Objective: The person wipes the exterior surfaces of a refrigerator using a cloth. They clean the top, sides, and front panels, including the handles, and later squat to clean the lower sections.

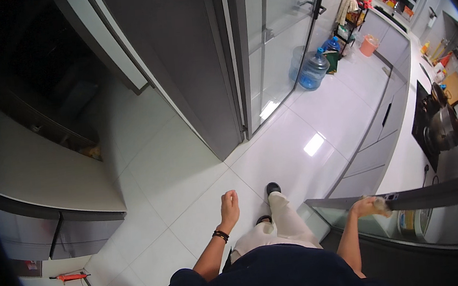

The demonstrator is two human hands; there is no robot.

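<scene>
My left hand [230, 210] hangs over the floor tiles with its fingers together and loosely curled, and I see nothing in it. Dark bracelets [220, 235] circle that wrist. Over on the right, my right hand [363, 207] grips a pale beige object [381, 206], blurred and perhaps a cloth. Hand and object are at the grey frame of a glass door panel [425, 196]. Whether the object touches the frame I cannot tell. Behind the glass, a white container [413, 221] shows in part.
A second glass door [278, 57] with a dark handle stands ahead. Beyond it are a blue water jug [313, 70], a pink bucket [369, 45] and a loaded rack [351, 26]. A metal pot [444, 128] sits on the cooktop [420, 120] at right. Cabinets [65, 235] stand left.
</scene>
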